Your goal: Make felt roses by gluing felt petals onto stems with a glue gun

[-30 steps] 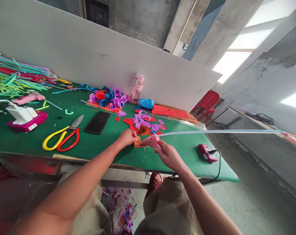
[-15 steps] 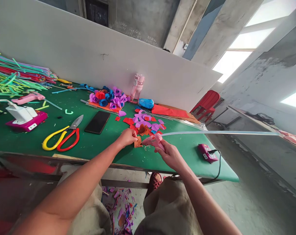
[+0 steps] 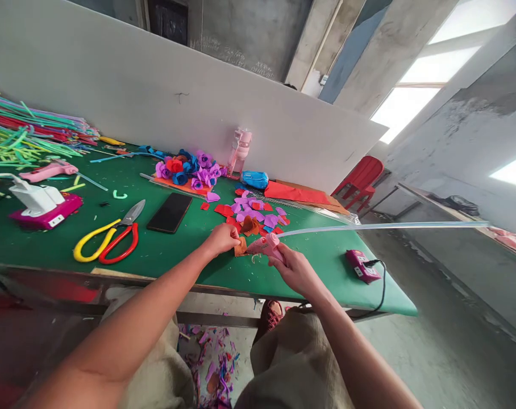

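My left hand (image 3: 224, 238) pinches a small brown paper piece (image 3: 240, 247) just above the green tabletop. In my right hand (image 3: 295, 266) is a pink glue gun (image 3: 264, 245), its fingers wrapped round the handle. The gun's nozzle points left and is at the edge of the brown piece; whether it touches is too small to tell. A long clear glue stick (image 3: 381, 226) sticks out of the gun's back, far to the right. Behind the hands lie loose purple petals (image 3: 247, 209), with red and brown pieces among them.
Scissors (image 3: 117, 238) and a black phone (image 3: 170, 213) lie left of my hands. Finished paper flowers (image 3: 190, 169), a pink bottle (image 3: 241, 149) and a blue pouch (image 3: 255, 180) stand farther back. A magenta power block (image 3: 362, 266) with a cord sits at the right.
The glue gun has tilted slightly and shifted a little left, and the far end of its glue stick has risen. My left hand keeps its place with the brown piece.
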Motion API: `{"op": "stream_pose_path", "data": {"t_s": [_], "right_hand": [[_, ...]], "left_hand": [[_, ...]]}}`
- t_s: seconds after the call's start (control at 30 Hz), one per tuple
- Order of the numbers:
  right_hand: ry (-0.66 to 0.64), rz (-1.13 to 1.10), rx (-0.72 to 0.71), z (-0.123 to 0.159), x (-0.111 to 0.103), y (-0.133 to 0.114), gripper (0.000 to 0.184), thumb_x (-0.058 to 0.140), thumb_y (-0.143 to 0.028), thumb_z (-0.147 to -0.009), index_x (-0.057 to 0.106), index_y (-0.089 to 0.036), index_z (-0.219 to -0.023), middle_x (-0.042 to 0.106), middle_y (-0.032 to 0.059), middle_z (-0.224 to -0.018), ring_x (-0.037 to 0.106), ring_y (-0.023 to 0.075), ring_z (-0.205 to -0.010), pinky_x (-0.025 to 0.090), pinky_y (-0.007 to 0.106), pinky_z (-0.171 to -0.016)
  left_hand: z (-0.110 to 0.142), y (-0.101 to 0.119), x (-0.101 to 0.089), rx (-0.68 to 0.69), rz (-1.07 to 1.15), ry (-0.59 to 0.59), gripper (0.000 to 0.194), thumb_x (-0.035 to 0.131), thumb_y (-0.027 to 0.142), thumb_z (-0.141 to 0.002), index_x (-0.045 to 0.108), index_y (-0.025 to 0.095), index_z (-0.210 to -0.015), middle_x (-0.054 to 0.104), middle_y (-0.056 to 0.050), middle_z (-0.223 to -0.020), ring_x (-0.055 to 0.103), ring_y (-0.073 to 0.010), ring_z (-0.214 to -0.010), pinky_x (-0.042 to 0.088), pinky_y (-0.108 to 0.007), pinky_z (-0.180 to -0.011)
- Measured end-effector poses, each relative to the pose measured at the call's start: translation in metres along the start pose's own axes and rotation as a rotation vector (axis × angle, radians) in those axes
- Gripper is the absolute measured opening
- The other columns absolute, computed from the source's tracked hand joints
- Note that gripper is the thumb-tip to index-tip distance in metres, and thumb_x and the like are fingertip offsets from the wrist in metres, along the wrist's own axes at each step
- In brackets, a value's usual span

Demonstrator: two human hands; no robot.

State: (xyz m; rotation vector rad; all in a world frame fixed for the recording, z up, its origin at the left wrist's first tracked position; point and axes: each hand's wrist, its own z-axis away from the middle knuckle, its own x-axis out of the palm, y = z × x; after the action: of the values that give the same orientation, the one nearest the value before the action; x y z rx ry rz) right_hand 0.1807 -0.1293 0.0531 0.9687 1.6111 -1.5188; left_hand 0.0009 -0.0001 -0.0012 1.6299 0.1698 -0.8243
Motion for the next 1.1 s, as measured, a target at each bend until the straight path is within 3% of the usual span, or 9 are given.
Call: {"op": "stream_pose_path", "data": {"t_s": [0.27, 0.5, 0.87, 1.1], "right_hand": [[0.067, -0.169, 0.046, 0.003, -0.006, 0.01, 0.019, 0.047, -0.038, -0.08, 0.056, -0.021, -0.08, 0.059, 0.0003, -0.064, 0.047, 0.0132, -0.052, 0.032, 0.023, -0.049], [-0.038, -0.536, 0.124, 0.005, -0.008, 0.016, 0.029, 0.047, -0.048, -0.08, 0.052, -0.019, -0.078, 0.044, -0.0055, -0.05, 0.034, 0.0087, -0.04, 0.027, 0.021, -0.04], [0.028, -0.235, 0.009, 0.0, 0.015, 0.006, 0.017, 0.045, -0.034, -0.082, 0.052, -0.019, -0.08, 0.063, 0.0009, -0.071, 0.051, 0.0131, -0.059, 0.034, 0.023, -0.055], [0.033, -0.201, 0.048, 0.001, 0.011, 0.01, 0.016, 0.043, -0.034, -0.083, 0.05, -0.02, -0.08, 0.067, 0.0027, -0.076, 0.055, 0.0154, -0.063, 0.035, 0.024, -0.057]], "left_hand": [[-0.003, -0.003, 0.001, -0.014, 0.067, 0.018, 0.008, 0.059, 0.014, -0.059, 0.053, 0.016, -0.054, 0.053, 0.002, -0.054, 0.05, -0.0127, -0.057, 0.031, -0.023, -0.052], [-0.003, -0.002, -0.001, -0.046, 0.244, -0.023, 0.013, 0.063, 0.021, -0.058, 0.051, 0.015, -0.054, 0.049, 0.003, -0.052, 0.047, -0.0105, -0.054, 0.033, -0.021, -0.051], [-0.006, -0.009, 0.003, -0.022, 0.241, -0.01, 0.012, 0.061, 0.021, -0.057, 0.051, 0.015, -0.054, 0.049, 0.003, -0.054, 0.047, -0.0105, -0.056, 0.036, -0.022, -0.055], [-0.004, -0.006, 0.001, -0.038, 0.238, -0.023, 0.016, 0.062, 0.022, -0.057, 0.047, 0.016, -0.053, 0.049, 0.004, -0.055, 0.047, -0.0106, -0.056, 0.035, -0.022, -0.055]]}}
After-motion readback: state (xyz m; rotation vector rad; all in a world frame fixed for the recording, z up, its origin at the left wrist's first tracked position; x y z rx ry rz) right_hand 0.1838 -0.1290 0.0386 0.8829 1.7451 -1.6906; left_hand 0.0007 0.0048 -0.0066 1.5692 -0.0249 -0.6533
